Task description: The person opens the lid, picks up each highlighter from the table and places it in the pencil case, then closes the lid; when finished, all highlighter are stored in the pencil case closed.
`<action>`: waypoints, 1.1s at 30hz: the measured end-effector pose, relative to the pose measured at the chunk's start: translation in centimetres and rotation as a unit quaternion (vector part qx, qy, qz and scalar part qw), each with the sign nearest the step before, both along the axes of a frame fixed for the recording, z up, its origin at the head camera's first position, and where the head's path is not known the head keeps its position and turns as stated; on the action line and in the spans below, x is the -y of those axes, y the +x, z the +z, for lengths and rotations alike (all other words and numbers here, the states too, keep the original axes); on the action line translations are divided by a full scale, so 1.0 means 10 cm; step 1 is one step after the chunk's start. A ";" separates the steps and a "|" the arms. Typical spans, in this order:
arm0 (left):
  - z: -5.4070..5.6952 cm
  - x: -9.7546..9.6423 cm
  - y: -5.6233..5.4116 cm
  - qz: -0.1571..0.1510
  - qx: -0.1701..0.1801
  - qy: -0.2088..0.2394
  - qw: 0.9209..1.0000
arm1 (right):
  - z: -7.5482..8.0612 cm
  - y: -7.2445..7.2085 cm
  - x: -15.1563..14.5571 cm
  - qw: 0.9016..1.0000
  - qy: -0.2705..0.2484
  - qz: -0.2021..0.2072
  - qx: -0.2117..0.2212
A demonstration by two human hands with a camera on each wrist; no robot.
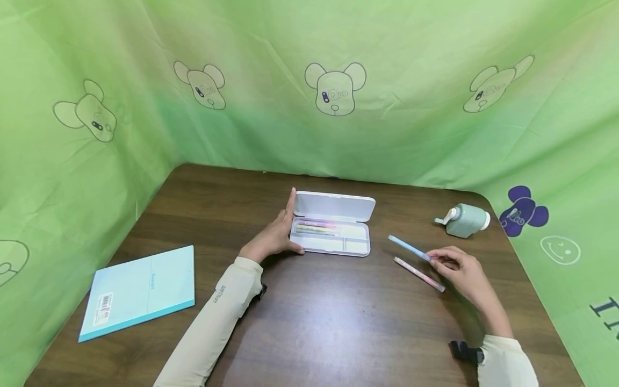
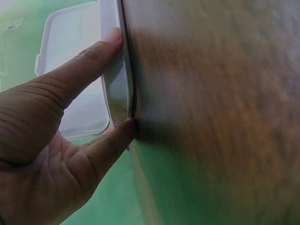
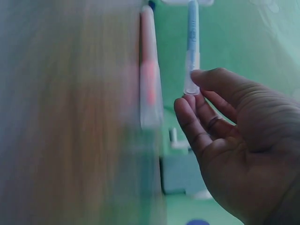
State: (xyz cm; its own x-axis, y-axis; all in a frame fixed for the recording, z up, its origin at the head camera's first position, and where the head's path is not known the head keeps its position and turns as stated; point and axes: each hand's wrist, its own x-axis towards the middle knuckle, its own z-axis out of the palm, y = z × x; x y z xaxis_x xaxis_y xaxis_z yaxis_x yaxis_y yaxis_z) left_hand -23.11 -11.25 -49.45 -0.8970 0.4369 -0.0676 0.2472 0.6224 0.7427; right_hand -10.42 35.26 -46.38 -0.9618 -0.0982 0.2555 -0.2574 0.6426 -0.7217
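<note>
An open white pencil case [image 1: 316, 243] with several pens [image 1: 316, 230] in its back left compartment lies mid-table. My left hand [image 1: 273, 235] rests against its left end, the fingers straight along the side and lid and the thumb at the near corner. In the left wrist view, the thumb [image 2: 84, 68] presses the case's near wall [image 2: 115, 89]. My right hand [image 1: 461, 271] pinches a light blue pen [image 1: 406, 247] by its near end, thumb against fingers. Below that pen a pink pen [image 1: 418, 274] lies on the table, apart from the hand.
A light blue notebook [image 1: 145, 285] lies at the table's left side. Toward the back right is a grey-green bottle [image 1: 465, 220] with a white cap, tipped on its side. Green printed curtains [image 1: 333, 145] hang along the back and both sides.
</note>
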 end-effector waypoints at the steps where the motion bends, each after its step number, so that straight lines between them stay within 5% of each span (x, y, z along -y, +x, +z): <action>1: 0.03 0.00 0.01 -0.001 0.001 0.000 1.000 | -0.01 -0.05 0.05 1.000 -0.004 0.006 -0.003; 4: 0.19 -0.01 0.10 -0.003 0.011 0.006 1.000 | 0.00 -0.19 0.22 1.000 -0.012 0.025 -0.006; 12: 0.36 -0.03 0.24 -0.009 0.011 0.009 1.000 | 0.03 -0.46 0.74 0.996 -0.019 0.068 0.062; 21: 0.34 -0.01 0.18 -0.008 0.003 0.013 1.000 | 0.04 -0.77 1.29 0.994 -0.013 0.106 0.032; 30: 0.38 0.00 0.23 -0.009 0.010 0.008 1.000 | 0.05 -0.91 1.65 0.990 -0.019 0.133 0.038; 33: 0.25 0.01 0.15 -0.008 0.005 0.007 1.000 | 0.04 -0.94 1.72 0.989 -0.022 0.138 0.041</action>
State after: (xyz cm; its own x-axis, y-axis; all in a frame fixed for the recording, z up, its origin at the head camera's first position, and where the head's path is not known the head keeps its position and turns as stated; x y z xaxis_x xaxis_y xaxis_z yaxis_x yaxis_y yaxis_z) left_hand -21.58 -11.35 -46.99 -0.8888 0.4528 -0.0704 0.2496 0.6072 0.7543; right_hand -19.80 18.03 -45.95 -0.9175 -0.3508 0.1873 -0.3580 0.5234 -0.7732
